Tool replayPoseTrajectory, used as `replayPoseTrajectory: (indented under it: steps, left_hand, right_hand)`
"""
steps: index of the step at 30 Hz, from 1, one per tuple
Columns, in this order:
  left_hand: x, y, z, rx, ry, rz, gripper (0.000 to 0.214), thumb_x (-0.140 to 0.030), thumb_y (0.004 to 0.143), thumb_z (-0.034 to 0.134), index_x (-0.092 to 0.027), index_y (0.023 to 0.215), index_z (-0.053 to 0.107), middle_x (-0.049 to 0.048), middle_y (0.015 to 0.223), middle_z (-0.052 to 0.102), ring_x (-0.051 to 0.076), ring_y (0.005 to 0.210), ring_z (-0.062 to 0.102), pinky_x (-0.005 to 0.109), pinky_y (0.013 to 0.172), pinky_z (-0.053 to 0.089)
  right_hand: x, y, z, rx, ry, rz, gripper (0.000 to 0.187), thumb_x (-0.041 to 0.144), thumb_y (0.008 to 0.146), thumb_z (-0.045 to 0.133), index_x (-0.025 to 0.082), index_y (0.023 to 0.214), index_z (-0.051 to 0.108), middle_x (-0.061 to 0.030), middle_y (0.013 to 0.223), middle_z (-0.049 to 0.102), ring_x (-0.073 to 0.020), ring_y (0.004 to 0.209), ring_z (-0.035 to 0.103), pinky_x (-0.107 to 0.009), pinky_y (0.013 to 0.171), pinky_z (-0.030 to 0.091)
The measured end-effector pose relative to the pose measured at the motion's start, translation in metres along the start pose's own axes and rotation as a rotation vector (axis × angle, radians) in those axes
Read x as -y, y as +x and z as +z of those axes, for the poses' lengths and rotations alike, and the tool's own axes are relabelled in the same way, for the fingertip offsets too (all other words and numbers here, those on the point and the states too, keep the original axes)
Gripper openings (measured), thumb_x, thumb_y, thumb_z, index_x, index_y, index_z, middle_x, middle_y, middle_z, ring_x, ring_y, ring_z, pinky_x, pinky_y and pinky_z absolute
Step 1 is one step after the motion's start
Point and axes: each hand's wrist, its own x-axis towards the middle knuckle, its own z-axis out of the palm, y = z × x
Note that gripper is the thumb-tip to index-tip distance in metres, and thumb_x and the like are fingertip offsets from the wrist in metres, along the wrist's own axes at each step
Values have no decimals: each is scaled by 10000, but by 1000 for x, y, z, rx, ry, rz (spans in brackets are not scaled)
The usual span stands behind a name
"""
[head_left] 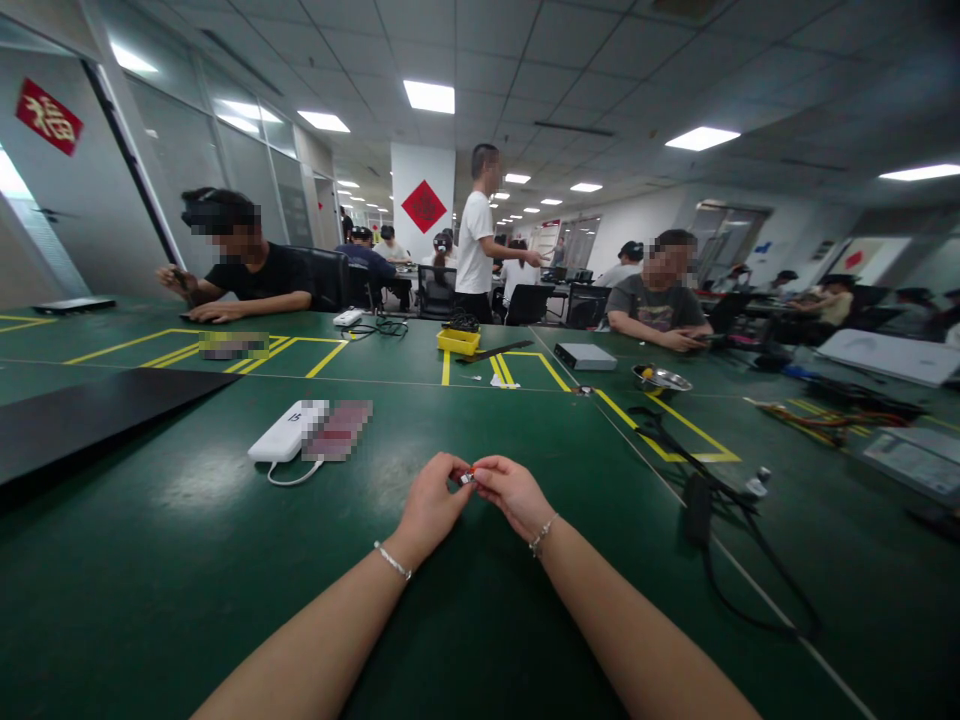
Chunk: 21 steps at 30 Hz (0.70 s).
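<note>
Both hands meet over the green table, fingertips close together around a small object point(466, 478) with white or silvery and reddish parts. It is too small and too covered by fingers for me to tell its kind. My left hand point(435, 500) pinches it from the left. From the other side, the thumb and fingers of my right hand point(514, 492) close on its right end, where a bit of orange-red shows. A white power bank point(287, 432) lies to the left of my hands, cabled to a blurred-out phone point(337, 432).
A yellow tray point(458, 342), a grey box point(585, 357) and a metal bowl point(661, 379) stand farther back. Black cables with an adapter point(697, 508) sprawl at right. A dark panel point(90, 415) covers the left. Two people sit across the table; another stands behind.
</note>
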Motion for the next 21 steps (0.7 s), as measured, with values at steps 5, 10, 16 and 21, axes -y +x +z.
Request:
replayPoseTrajectory:
  steps: [5, 10, 16, 21]
  left_hand:
    - [0, 0, 0, -21, 47, -27, 81, -254, 679, 509, -185, 719, 514, -5, 706, 528, 127, 649, 496, 247, 598, 380]
    - [3, -1, 0, -51, 85, -43, 74, -253, 695, 489, -182, 709, 504, 0, 714, 528, 133, 668, 501, 250, 606, 382]
    - [3, -1, -2, -69, 114, -54, 70, -255, 698, 489, -186, 701, 501, -5, 703, 530, 133, 664, 505, 246, 600, 374]
    - [5, -2, -3, -66, 111, -44, 74, -259, 700, 488, -188, 707, 507, -7, 706, 534, 131, 664, 504, 242, 600, 370]
  right_hand:
    - [0, -1, 2, 10, -59, -32, 258, 338, 564, 643, 139, 727, 611, -42, 712, 617, -114, 648, 547, -269, 656, 411]
    - [-1, -1, 3, 30, -104, -39, 315, 380, 594, 610, 135, 787, 642, -69, 732, 630, -122, 658, 554, -291, 685, 415]
    - [-1, -2, 5, 44, -208, -40, 338, 404, 601, 596, 153, 820, 651, -69, 750, 636, -141, 704, 562, -320, 715, 411]
    - [3, -5, 4, 71, -241, -31, 342, 400, 592, 605, 164, 834, 650, -71, 777, 638, -150, 732, 560, -322, 715, 409]
